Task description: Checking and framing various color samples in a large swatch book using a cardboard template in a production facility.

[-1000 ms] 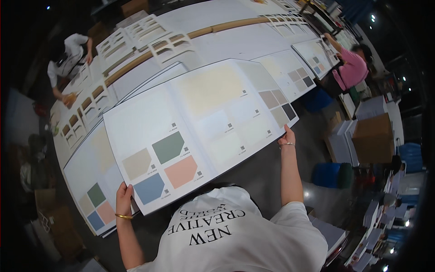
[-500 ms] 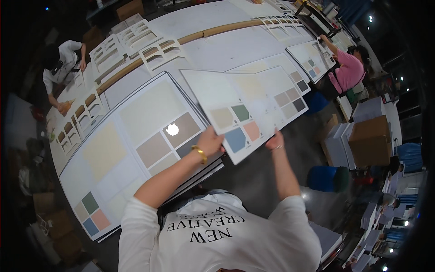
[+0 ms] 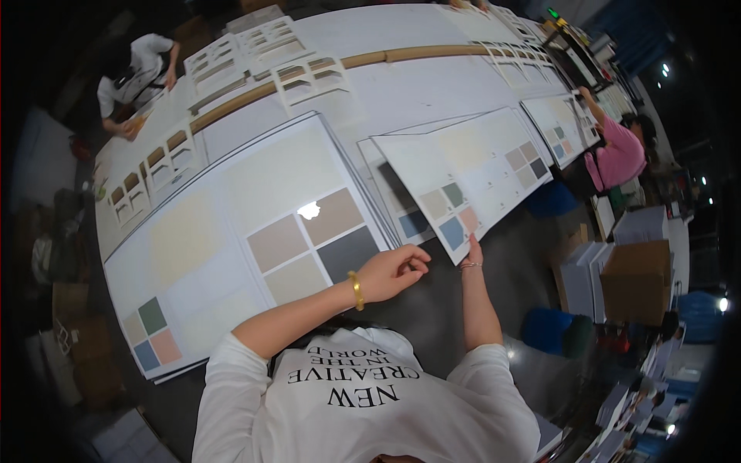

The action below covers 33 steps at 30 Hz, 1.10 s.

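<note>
The colour board [image 3: 472, 163] is just to the right of the stack of large sample sheets [image 3: 181, 239]; we see it tilted and creased, partly over another board [image 3: 415, 224], which shows also right of the stack. Our right hand [image 3: 473, 251], to the right of the stack, is closed on the near corner of the colour board, pinching its edge. Our left hand [image 3: 395, 272] is at the near right corner of the stack, with fingers loosely curled and no thing in them; it is apart from the colour board, and whether it touches the stack we cannot tell.

In our judgement, the step in hand is the placing of the colour board, with one hand only guiding it. The next move seems to call for lowering the held corner gently, so the panels lie flat and the edges agree with the board underneath.

About writing: beside the colour patches there are small dark marks, too small for us to read. The white shirt [image 3: 309, 432], on the near side of the stack, carries big dark letters, upside down in our view. On the stack's top sheet, one brown square has a bright white mark.
</note>
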Each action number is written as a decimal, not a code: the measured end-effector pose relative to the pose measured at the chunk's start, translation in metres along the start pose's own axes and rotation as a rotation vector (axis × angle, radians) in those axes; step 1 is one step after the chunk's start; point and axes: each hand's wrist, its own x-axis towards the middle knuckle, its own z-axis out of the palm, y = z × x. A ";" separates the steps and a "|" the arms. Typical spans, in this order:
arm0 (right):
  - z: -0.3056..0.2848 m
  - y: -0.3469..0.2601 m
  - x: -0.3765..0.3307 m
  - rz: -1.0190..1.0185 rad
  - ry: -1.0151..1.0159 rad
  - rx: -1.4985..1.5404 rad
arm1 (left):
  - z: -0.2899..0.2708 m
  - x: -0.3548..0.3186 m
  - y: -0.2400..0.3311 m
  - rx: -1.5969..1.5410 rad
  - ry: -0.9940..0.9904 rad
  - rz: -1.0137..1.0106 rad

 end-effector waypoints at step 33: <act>0.284 0.187 -0.343 -1.346 -0.686 -1.752 | -0.220 -0.505 -0.054 0.035 1.320 0.000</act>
